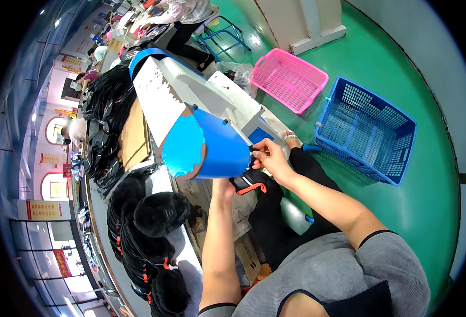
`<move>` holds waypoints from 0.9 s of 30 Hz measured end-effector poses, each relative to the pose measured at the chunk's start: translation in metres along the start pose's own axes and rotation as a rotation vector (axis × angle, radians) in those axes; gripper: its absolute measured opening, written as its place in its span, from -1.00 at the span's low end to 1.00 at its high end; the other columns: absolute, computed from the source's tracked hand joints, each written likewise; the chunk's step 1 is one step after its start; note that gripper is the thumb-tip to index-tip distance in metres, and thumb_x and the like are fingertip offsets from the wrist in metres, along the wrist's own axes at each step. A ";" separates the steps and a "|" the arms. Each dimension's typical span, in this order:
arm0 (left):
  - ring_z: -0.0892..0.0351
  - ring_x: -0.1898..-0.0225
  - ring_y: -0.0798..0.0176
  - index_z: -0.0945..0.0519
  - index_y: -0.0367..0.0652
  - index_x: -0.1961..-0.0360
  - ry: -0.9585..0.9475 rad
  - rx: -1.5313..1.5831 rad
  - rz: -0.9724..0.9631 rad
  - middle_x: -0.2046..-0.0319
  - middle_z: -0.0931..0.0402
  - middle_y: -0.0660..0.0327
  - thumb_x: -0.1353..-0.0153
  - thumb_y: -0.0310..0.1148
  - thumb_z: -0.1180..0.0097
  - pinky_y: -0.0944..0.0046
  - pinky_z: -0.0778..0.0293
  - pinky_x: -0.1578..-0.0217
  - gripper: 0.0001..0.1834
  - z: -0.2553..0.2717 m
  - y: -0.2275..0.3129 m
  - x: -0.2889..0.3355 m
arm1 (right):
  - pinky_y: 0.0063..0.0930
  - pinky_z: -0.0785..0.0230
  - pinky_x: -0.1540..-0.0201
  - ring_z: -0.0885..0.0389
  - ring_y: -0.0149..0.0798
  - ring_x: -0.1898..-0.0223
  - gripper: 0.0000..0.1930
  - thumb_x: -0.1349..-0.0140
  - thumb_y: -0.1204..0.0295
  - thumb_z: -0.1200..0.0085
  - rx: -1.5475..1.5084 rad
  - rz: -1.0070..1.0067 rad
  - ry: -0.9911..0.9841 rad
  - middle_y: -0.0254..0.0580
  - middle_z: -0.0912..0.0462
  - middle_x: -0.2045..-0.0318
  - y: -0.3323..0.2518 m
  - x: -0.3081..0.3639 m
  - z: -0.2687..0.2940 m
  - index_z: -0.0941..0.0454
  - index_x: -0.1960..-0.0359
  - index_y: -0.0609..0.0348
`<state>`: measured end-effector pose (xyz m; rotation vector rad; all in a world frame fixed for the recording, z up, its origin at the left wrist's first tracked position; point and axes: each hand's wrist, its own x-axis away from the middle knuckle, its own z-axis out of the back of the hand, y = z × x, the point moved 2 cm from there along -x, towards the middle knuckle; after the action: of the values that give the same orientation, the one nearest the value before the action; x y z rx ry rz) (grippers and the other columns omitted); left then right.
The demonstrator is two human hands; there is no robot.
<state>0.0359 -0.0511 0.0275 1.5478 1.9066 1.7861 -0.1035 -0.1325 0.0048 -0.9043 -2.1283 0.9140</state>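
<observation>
A blue machine housing (225, 148) with a worn, peeling top stands in front of me. My right hand (267, 158) is at its right edge, fingers pinched together beside a small dark part; what they hold is too small to make out. The left forearm reaches up under the housing, and my left hand (223, 187) is mostly hidden behind it, its fingers out of sight. Between the hands, just below the housing, hangs a black fabric piece (242, 182) with an orange-red strip along its edge. Whether the left hand touches it cannot be seen.
Fuzzy black pieces (161, 214) with orange-red bits are stacked at left. Beyond them lie a cardboard sheet (134, 138) and a heap of black material (106, 105). A pink basket (290, 79) and a blue crate (367, 129) stand on the green floor at right. Another person (182, 21) sits farther ahead.
</observation>
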 end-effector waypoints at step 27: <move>-0.50 0.19 0.06 -0.54 -0.01 0.02 1.723 -1.788 0.641 0.24 -0.55 0.06 0.01 -0.40 -0.05 0.15 -0.34 0.15 -0.56 0.303 -0.212 0.664 | -0.50 -0.37 0.24 -0.39 -0.30 0.06 -0.68 -0.12 0.40 -0.13 0.885 0.139 -0.915 -0.20 -0.36 0.03 0.084 0.053 -0.226 -0.47 0.06 0.06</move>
<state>-0.2016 0.6652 0.1211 -0.4240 -1.0836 3.3249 0.0670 0.0302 0.0780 -0.1461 -1.9129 2.4076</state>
